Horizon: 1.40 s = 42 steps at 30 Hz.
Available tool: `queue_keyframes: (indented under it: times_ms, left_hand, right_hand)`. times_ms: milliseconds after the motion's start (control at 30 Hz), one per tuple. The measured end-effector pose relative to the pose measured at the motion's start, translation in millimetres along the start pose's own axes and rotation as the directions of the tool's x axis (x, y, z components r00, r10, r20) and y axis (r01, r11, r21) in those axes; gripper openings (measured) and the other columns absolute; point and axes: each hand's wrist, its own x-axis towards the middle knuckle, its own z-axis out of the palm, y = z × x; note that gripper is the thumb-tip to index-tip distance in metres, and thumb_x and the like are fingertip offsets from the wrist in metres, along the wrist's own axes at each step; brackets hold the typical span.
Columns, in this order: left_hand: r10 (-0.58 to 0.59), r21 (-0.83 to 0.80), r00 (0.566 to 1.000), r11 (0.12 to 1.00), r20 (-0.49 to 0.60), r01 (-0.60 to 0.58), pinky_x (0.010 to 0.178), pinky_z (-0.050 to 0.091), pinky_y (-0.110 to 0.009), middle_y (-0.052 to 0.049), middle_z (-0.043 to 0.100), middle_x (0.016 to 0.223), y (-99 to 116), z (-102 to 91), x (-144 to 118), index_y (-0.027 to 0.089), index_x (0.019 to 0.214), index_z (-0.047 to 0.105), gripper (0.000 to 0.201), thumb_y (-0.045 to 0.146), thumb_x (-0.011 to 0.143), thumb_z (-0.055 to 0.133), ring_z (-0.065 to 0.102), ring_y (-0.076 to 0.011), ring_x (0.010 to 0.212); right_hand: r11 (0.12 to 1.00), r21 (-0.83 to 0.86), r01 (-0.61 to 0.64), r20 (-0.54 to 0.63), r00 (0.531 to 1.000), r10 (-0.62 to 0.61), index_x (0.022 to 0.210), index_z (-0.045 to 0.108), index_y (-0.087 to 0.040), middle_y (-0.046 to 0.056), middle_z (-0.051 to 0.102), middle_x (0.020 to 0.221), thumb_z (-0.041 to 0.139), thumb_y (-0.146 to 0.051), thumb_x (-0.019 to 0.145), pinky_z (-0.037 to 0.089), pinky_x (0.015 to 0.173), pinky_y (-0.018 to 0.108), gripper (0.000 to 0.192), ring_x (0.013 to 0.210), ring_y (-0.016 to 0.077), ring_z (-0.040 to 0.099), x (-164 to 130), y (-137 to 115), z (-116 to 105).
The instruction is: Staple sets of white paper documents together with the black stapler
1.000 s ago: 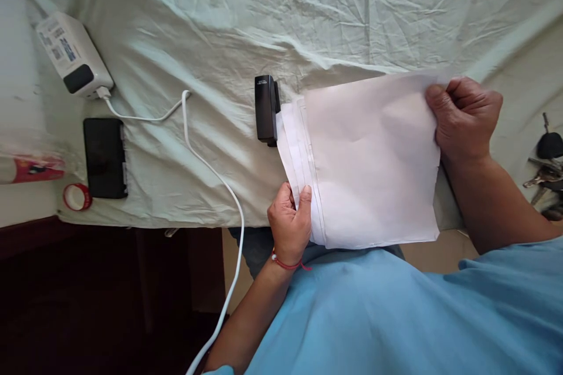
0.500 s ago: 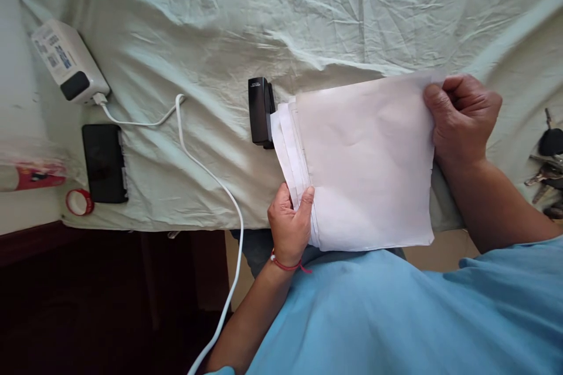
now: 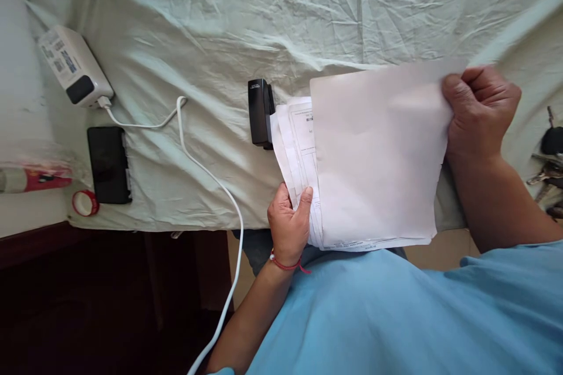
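A stack of white paper sheets (image 3: 299,146) lies at the near edge of a pale green cloth-covered table (image 3: 220,41). My left hand (image 3: 290,225) pinches the stack's lower left corner, thumb on top. My right hand (image 3: 477,108) is closed on the far right edge of the blank top sheet (image 3: 378,152) and holds it shifted to the right, so printed sheets show beneath at the left. A black stapler (image 3: 260,112) lies just left of the stack, touching or nearly touching its edge.
A white charger box (image 3: 73,65) with a white cable (image 3: 211,170) lies at the far left, beside a black phone (image 3: 109,165), a red tape roll (image 3: 85,203) and a red-and-white tube (image 3: 30,179). Keys (image 3: 548,158) rest at the right edge.
My right hand has drawn the top sheet to the right and slightly up, uncovering printed text on the sheets below. My left hand stays on the stack's corner.
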Motion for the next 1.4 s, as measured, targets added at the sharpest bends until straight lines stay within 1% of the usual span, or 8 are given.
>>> queue_keyframes:
  times_ms: [233,567,733,867,1100,1200,1300,1400]
  left_hand:
    - [-0.008,0.043,1.0,0.999,0.0,0.008,0.088,0.061,-0.035,-0.006,0.085,0.098,1,-0.9,1,0.022,0.101,0.074,0.029,0.05,0.1,0.077,0.078,-0.0245,0.093]
    - [0.023,0.1,0.999,0.995,-0.026,-0.021,0.079,0.056,-0.032,-0.003,0.081,0.087,6,-0.9,0,0.022,0.094,0.072,0.033,0.054,0.1,0.075,0.073,-0.0215,0.081]
    - [0.013,0.099,1.0,0.995,-0.017,-0.011,0.077,0.058,-0.033,-0.004,0.084,0.09,9,0.0,1,0.022,0.097,0.074,0.031,0.052,0.093,0.082,0.074,-0.0221,0.08]
    - [0.009,0.115,1.0,0.993,-0.018,-0.007,0.076,0.059,-0.033,-0.003,0.084,0.088,10,-0.3,0,0.023,0.099,0.075,0.028,0.048,0.091,0.084,0.075,-0.0226,0.08]
    - [0.008,0.113,1.0,0.994,-0.019,-0.006,0.074,0.059,-0.032,-0.003,0.085,0.091,11,0.2,1,0.022,0.101,0.077,0.026,0.045,0.09,0.084,0.075,-0.0219,0.079]
    - [0.008,0.103,1.0,0.995,-0.013,-0.006,0.074,0.059,-0.032,-0.003,0.085,0.093,11,0.4,1,0.022,0.102,0.077,0.026,0.045,0.091,0.083,0.076,-0.0217,0.08]
    - [0.008,0.094,1.0,0.996,-0.011,-0.007,0.074,0.059,-0.032,-0.003,0.085,0.091,11,0.3,1,0.022,0.099,0.077,0.026,0.046,0.09,0.083,0.075,-0.0215,0.08]
    - [0.015,0.07,1.0,0.997,-0.022,-0.014,0.076,0.059,-0.032,-0.003,0.085,0.093,11,0.6,1,0.021,0.1,0.078,0.027,0.046,0.09,0.084,0.076,-0.0216,0.082]
  right_hand:
    - [0.997,0.005,-0.083,0.148,0.986,0.082,0.077,0.077,-0.021,-0.006,0.053,0.062,0.097,-0.056,0.08,0.021,0.046,0.022,0.041,0.052,0.0046,0.037,-17,-16,9]
    - [0.997,-0.006,-0.071,0.187,0.98,0.071,0.08,0.077,-0.023,-0.006,0.053,0.063,0.095,-0.056,0.084,0.024,0.046,0.023,0.038,0.053,0.006,0.035,-22,-15,7]
    - [0.996,0.012,-0.084,0.199,0.977,0.08,0.081,0.08,-0.023,-0.005,0.058,0.063,0.093,-0.041,0.087,0.025,0.046,0.022,0.023,0.053,0.0055,0.038,-24,-17,7]
    - [0.997,0.002,-0.078,0.198,0.977,0.076,0.08,0.079,-0.022,-0.005,0.058,0.063,0.091,-0.036,0.087,0.027,0.046,0.022,0.019,0.053,0.0057,0.039,-23,-17,7]
    - [0.994,-0.063,-0.088,0.216,0.971,0.099,0.08,0.077,-0.023,-0.007,0.054,0.061,0.089,-0.042,0.087,0.024,0.046,0.023,0.023,0.052,0.0056,0.033,-22,-18,8]
    - [0.99,-0.062,-0.127,0.251,0.958,0.138,0.092,0.079,-0.025,-0.008,0.052,0.06,0.088,-0.044,0.087,0.023,0.043,0.024,0.021,0.049,0.0062,0.031,-21,-14,8]
    - [0.992,-0.009,-0.129,0.26,0.957,0.127,0.111,0.077,-0.028,-0.008,0.058,0.069,0.091,-0.038,0.078,0.03,0.044,0.022,0.038,0.055,0.0077,0.043,-18,-4,9]
    - [0.998,0.024,-0.061,0.19,0.98,0.056,0.12,0.071,-0.03,-0.001,0.073,0.11,0.093,-0.036,0.068,0.046,0.052,0.022,0.057,0.087,0.013,0.066,-15,5,9]
